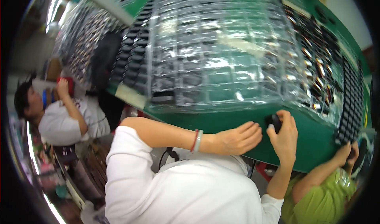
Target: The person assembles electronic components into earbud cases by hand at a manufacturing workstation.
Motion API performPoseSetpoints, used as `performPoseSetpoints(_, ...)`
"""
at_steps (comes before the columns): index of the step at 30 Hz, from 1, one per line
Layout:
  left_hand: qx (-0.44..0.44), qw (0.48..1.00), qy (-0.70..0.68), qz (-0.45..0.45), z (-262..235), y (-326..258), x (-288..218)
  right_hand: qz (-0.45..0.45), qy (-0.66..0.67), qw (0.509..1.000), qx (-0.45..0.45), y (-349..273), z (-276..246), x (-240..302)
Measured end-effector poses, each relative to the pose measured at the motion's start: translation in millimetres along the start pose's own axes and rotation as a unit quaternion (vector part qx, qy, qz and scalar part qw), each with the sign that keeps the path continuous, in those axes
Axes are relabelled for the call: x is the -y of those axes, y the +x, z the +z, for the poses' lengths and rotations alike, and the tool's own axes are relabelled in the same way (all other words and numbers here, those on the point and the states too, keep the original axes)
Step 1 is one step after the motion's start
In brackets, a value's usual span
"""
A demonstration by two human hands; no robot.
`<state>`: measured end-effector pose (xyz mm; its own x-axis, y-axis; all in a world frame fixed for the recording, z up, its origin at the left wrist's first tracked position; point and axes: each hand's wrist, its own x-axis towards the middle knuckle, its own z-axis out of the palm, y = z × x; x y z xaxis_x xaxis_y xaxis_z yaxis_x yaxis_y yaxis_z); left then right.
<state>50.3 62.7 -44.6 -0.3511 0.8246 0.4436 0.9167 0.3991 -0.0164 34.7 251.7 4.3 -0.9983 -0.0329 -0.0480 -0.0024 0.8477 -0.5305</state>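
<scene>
Over the near edge of the green tabletop (213, 122), my right hand (285, 135) grips a small black rounded piece (274, 122) between thumb and fingers. I cannot make out what kind of part it is. Just to the left is my left hand (239, 139), fingers stretched toward the black piece but apart from it, with nothing visible in them. Beyond both hands lies a wide clear plastic tray (213, 103) divided into many small compartments. A dark piece (163, 96) sits in its near left corner.
Rows of black parts (132, 52) lie left of the tray; shiny dark parts (316, 71) and a black grid of pieces (350, 101) lie right. A person in a green shirt (326, 196) works at the right. Another person in white (63, 119) sits at the left.
</scene>
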Motion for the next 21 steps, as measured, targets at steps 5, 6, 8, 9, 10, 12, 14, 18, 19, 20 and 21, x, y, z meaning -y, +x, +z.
performPoseSetpoints(5, -0.024, 0.998, -0.02, -0.055, 5.0, -17.4, -3.7, -0.003, 0.067, 0.997, 0.042, 1.5, 5.2, -2.2)
performPoseSetpoints(6, -0.043, 0.997, -0.043, -0.041, 1.9, -18.1, -0.7, -0.009, 0.064, 0.997, 0.045, 0.0, 7.2, -2.2)
performPoseSetpoints(8, -0.071, 0.99, -0.117, -0.016, -9.2, -23.4, 7.4, -0.031, 0.071, 0.997, 0.024, -0.3, 12.8, -1.3)
performPoseSetpoints(9, -0.075, 0.991, -0.11, -0.017, -25.8, -27.5, 12.6, -0.038, 0.069, 0.997, 0.021, -2.9, 12.5, 1.6)
performPoseSetpoints(10, -0.094, 0.989, -0.105, -0.033, -46.6, -34.6, 19.4, -0.019, 0.069, 0.997, 0.01, -6.9, 12.9, 6.0)
performPoseSetpoints(12, -0.124, 0.979, -0.081, -0.137, -96.4, -54.0, 36.1, -0.002, 0.064, 0.998, -0.005, -13.2, 12.5, 5.3)
performPoseSetpoints(14, -0.131, 0.947, -0.042, -0.291, -136.6, -81.9, 68.0, 0.029, 0.073, 0.997, -0.007, -15.9, 10.2, 8.3)
performPoseSetpoints(18, -0.097, 0.919, 0.06, -0.378, -161.2, -127.4, 116.3, 0.057, 0.082, 0.995, 0.007, -23.7, 9.0, 2.3)
performPoseSetpoints(19, -0.048, 0.932, 0.001, -0.36, -161.2, -132.2, 123.1, 0.065, 0.077, 0.995, 0.009, -26.3, 8.4, 0.9)
performPoseSetpoints(20, 0.002, 0.939, -0.06, -0.34, -162.6, -134.3, 128.9, 0.051, 0.046, 0.998, -0.004, -27.6, 8.5, -1.8)
performPoseSetpoints(21, -0.002, 0.94, -0.062, -0.337, -163.5, -132.6, 133.5, 0.052, 0.043, 0.998, -0.008, -28.6, 6.7, -2.2)
